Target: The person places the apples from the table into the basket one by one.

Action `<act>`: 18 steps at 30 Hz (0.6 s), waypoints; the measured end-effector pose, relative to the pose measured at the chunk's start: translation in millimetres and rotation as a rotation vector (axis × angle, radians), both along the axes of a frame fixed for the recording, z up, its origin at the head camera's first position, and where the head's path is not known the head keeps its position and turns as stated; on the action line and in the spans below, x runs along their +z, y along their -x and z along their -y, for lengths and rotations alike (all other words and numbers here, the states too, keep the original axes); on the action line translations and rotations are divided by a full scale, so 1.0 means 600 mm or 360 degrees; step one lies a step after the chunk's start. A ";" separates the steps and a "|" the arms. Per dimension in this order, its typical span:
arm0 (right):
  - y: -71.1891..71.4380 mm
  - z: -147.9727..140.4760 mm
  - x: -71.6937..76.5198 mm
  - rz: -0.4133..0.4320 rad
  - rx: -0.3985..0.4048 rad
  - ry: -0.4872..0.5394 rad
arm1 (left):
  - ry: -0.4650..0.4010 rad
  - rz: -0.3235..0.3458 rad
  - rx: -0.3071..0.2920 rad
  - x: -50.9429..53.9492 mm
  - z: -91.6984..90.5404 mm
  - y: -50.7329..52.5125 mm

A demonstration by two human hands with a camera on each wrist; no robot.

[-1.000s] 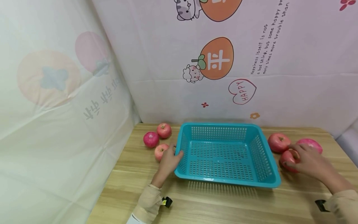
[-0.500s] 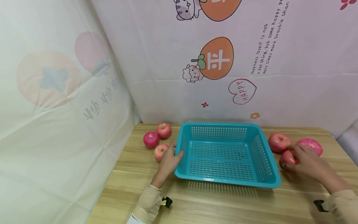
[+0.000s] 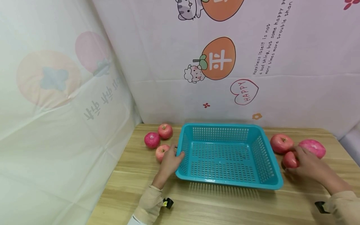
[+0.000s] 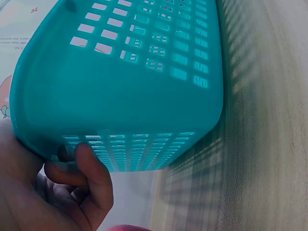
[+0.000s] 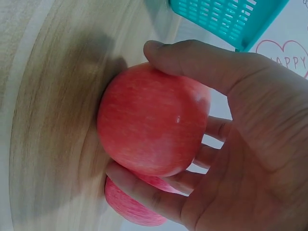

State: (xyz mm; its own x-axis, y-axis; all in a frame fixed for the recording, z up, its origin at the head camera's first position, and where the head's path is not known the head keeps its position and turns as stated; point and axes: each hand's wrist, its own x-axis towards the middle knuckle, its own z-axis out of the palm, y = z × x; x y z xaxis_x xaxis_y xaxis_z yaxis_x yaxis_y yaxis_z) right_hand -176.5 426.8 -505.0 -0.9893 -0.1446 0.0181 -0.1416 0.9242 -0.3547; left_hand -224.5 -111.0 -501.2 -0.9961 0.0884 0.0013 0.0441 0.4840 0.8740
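A turquoise plastic basket (image 3: 219,181) with slotted walls sits on the wooden table. My left hand (image 3: 169,161) grips its left rim, thumb inside and fingers outside; the left wrist view shows the curled fingers at the rim of the basket (image 4: 115,96). To the right of the basket, my right hand (image 3: 310,165) holds a red apple (image 3: 290,160), thumb on one side and fingers on the other. In the right wrist view this apple (image 5: 154,120) is close to the tabletop; whether it touches cannot be told. Another red apple (image 3: 282,143) lies just behind it.
A mottled pink fruit (image 3: 312,148) lies right of the held apple. Left of the basket are two apples (image 3: 165,131) and a darker pink round fruit (image 3: 152,140); the nearer apple (image 3: 161,152) is beside my left hand. A printed cloth (image 3: 168,93) hangs behind the table (image 3: 197,206).
The apple in my right hand has turned and tilted, so its stem hollow no longer shows. The right hand has shifted slightly left. My left hand and the basket stay in place.
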 end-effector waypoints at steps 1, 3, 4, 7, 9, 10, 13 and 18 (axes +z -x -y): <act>0.000 0.000 -0.001 0.0009 -0.0004 0.0005 | -0.0001 -0.0004 -0.0002 -0.001 0.000 0.000; 0.000 0.000 -0.002 0.0011 -0.0005 0.0011 | -0.0009 -0.0015 -0.0009 -0.002 0.001 0.002; 0.000 0.000 -0.002 0.0009 -0.0004 0.0011 | -0.0008 -0.0021 -0.0012 -0.003 0.001 0.002; 0.000 0.000 -0.002 0.0000 0.0004 0.0013 | -0.0010 -0.0021 -0.0016 -0.003 0.001 0.002; 0.000 0.000 -0.002 -0.0005 0.0007 0.0012 | -0.0014 -0.0013 -0.0015 -0.002 0.000 0.001; -0.001 0.000 -0.001 -0.0002 0.0009 0.0014 | -0.0016 -0.0009 -0.0013 -0.001 -0.001 0.000; -0.001 0.000 0.000 0.0007 0.0005 0.0011 | -0.0010 -0.0017 -0.0014 0.000 -0.001 0.000; 0.001 0.000 -0.001 0.0000 0.0007 0.0013 | 0.0008 -0.0034 -0.0009 0.001 0.000 -0.001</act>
State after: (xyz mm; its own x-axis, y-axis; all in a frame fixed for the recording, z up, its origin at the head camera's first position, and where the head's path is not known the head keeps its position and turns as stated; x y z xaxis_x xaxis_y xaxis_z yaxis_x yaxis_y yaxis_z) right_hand -177.3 426.5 -505.3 -0.9887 -0.1490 0.0190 -0.1457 0.9207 -0.3621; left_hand -224.0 -110.9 -500.6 -0.9953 0.0939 0.0224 0.0656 0.4879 0.8704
